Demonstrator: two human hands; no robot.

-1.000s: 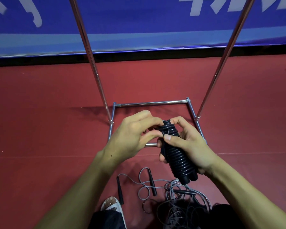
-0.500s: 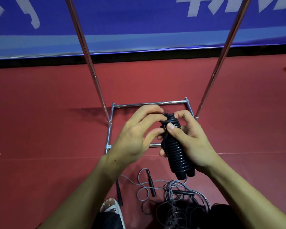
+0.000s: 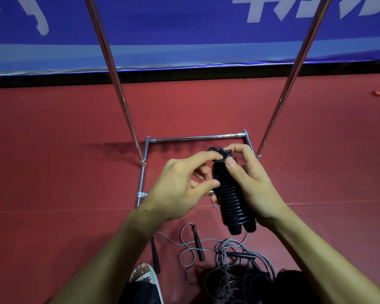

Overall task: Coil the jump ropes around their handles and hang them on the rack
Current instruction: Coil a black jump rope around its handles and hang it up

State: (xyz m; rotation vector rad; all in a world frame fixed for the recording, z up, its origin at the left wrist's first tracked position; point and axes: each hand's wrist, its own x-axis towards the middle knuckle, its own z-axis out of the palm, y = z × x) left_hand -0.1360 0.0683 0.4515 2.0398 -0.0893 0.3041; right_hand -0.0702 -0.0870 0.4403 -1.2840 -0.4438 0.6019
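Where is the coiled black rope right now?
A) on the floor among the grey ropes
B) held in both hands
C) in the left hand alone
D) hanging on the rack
B: the right hand wraps round the coiled rope while the left hand holds its upper end, above the floor and clear of the rack.

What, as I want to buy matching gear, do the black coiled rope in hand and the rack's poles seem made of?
Black coiled rope: looks like rubber or PVC, matte; the ridged turns show only dull sheen. Rack poles: polished metal, perhaps chromed steel; bright mirror-like streaks run along them.
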